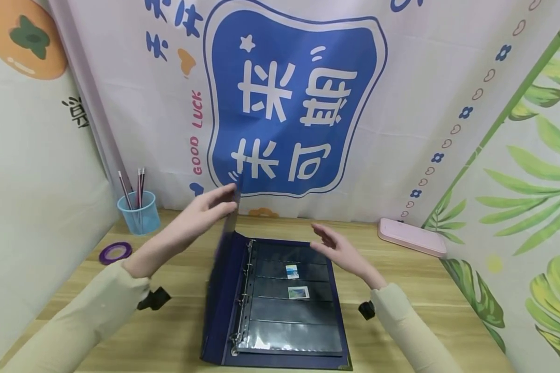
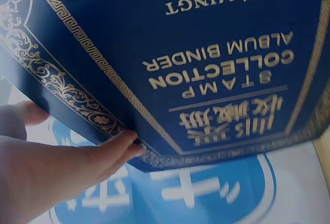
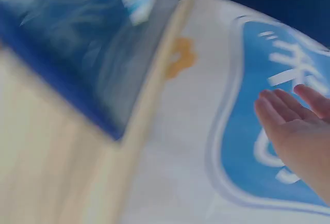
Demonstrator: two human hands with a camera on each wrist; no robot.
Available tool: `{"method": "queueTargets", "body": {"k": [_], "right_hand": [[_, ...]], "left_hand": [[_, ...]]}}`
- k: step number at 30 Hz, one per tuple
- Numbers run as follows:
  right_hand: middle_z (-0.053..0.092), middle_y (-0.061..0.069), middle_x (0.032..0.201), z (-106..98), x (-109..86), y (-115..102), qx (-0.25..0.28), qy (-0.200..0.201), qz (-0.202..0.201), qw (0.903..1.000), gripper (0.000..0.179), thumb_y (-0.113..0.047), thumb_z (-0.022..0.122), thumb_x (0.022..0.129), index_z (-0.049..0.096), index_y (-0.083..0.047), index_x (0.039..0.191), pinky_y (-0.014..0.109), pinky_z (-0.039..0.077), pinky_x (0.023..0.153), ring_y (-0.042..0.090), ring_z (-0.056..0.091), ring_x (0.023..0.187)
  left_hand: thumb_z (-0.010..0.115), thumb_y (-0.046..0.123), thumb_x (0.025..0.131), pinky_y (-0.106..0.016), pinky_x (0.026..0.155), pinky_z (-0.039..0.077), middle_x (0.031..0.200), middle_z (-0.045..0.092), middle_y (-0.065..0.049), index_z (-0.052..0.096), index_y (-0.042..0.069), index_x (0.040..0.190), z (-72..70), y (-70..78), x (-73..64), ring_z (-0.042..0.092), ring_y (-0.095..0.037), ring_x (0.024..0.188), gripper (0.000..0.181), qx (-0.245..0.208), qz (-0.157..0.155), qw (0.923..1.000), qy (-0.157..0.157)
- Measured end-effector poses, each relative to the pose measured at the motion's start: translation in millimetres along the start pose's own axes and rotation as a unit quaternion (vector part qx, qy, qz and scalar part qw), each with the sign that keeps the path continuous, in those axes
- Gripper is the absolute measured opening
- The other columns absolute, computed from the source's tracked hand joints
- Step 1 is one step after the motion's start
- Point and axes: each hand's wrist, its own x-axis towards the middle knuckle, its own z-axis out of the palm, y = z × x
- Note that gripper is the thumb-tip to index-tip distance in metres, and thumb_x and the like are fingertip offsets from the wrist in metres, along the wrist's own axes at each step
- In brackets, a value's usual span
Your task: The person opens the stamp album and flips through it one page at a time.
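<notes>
A dark blue stamp album (image 1: pixel 228 331) lies on the table with its front cover raised nearly upright at the left. Gold print and a patterned border decorate the outside of the cover (image 2: pixel 216 38). My left hand (image 1: pixel 191 220) pinches that cover at its top edge, fingers (image 2: pixel 121 149) against the printed face. Inside, a black pocket page (image 1: pixel 291 334) on metal rings (image 1: pixel 242 300) carries two small stamps, a blue-and-yellow one (image 1: pixel 292 271) and a green-blue one (image 1: pixel 298 293). Over the page's upper right edge my right hand (image 1: pixel 347 256) hovers with relaxed fingers, holding nothing.
At the back left stands a light blue pencil cup (image 1: pixel 140 215) with several pencils; a purple roll of tape (image 1: pixel 115 253) lies before it. A pink case (image 1: pixel 411 237) lies at the back right. Printed cloth (image 1: pixel 415 103) hangs behind the wooden table (image 1: pixel 396 269).
</notes>
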Motion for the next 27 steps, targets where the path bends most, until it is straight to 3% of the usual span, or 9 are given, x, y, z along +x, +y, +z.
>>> {"method": "queueTargets", "body": {"k": [3,7,10,11,15,17,20,22,27], "right_hand": [[0.031,0.017,0.162,1,-14.1,22,-0.081,-0.02,0.028,0.9961,0.072,-0.038,0.06,0.099,0.03,-0.008,0.156,0.055,0.03,0.119,0.038,0.032,0.149],[0.019,0.019,0.165,7,-26.4,45,-0.172,-0.062,0.055,0.9816,0.088,-0.05,0.064,0.093,0.024,-0.006,0.158,0.059,0.026,0.12,0.041,0.023,0.151],[0.012,0.023,0.165,12,-31.7,56,-0.222,-0.1,0.055,0.9684,0.095,-0.054,0.065,0.09,0.022,-0.003,0.158,0.06,0.026,0.119,0.044,0.019,0.152],[0.011,0.023,0.166,14,-33.2,60,-0.235,-0.112,0.054,0.9641,0.096,-0.055,0.066,0.09,0.022,-0.003,0.158,0.06,0.026,0.119,0.044,0.019,0.152],[0.011,0.025,0.165,21,-36.8,69,-0.267,-0.137,0.047,0.9527,0.1,-0.056,0.068,0.087,0.022,-0.001,0.157,0.059,0.026,0.12,0.044,0.018,0.152],[0.011,0.027,0.165,23,-37.6,71,-0.278,-0.142,0.042,0.9491,0.103,-0.057,0.069,0.086,0.021,0.001,0.157,0.058,0.026,0.12,0.044,0.017,0.152],[0.01,0.029,0.164,26,-37.8,74,-0.284,-0.147,0.039,0.9468,0.106,-0.056,0.07,0.085,0.02,0.006,0.156,0.057,0.025,0.12,0.045,0.017,0.152],[0.01,0.029,0.164,27,-38.1,75,-0.283,-0.149,0.04,0.9467,0.107,-0.056,0.07,0.085,0.019,0.008,0.155,0.058,0.025,0.12,0.045,0.017,0.152],[0.009,0.027,0.165,26,-39.2,77,-0.272,-0.147,0.049,0.9498,0.109,-0.058,0.07,0.084,0.019,0.006,0.156,0.057,0.024,0.121,0.044,0.015,0.153]], "left_hand": [[0.046,0.027,0.105,-0.057,0.119,0.027,0.164,0.023,-0.021,0.022,0.0,0.157,-18.4,-4.1,-12.5,0.029,-0.04,0.149,0.063,-0.008,-0.003,0.9999,0.014],[0.046,0.027,0.105,-0.059,0.119,0.025,0.164,0.023,-0.019,0.023,0.004,0.158,-41.0,-10.3,-26.4,0.027,-0.037,0.149,0.062,-0.018,-0.022,0.9993,0.025],[0.046,0.027,0.105,-0.049,0.118,0.032,0.164,0.025,-0.017,0.022,0.007,0.159,-58.5,-18.0,-35.8,0.028,-0.036,0.149,0.062,0.001,-0.034,0.9989,0.033],[0.047,0.027,0.105,-0.041,0.117,0.036,0.163,0.026,-0.018,0.023,0.007,0.159,-64.2,-21.1,-38.4,0.028,-0.038,0.149,0.062,0.01,-0.035,0.9987,0.035],[0.046,0.027,0.106,-0.016,0.099,0.044,0.163,0.028,-0.018,0.023,0.008,0.159,-83.7,-34.5,-47.0,0.03,-0.038,0.148,0.061,0.037,-0.048,0.9974,0.039],[0.045,0.027,0.106,-0.007,0.091,0.043,0.163,0.028,-0.018,0.023,0.008,0.159,-91.2,-41.5,-50.1,0.038,-0.024,0.146,0.06,0.034,-0.056,0.997,0.04],[0.043,0.024,0.107,-0.007,0.089,0.046,0.163,0.026,-0.021,0.021,0.006,0.159,-100.3,-52.0,-55.1,0.05,0.003,0.13,0.059,0.015,-0.059,0.9973,0.042],[0.042,0.022,0.107,-0.007,0.088,0.047,0.162,0.025,-0.022,0.02,0.003,0.158,-105.5,-58.8,-58.2,0.051,0.017,0.116,0.059,0.003,-0.056,0.9975,0.043],[0.043,0.016,0.107,-0.009,0.087,0.05,0.159,0.035,-0.011,0.018,-0.005,0.156,-114.5,-72.8,-62.2,0.055,0.017,0.112,0.06,-0.026,-0.037,0.9983,0.038]]}}
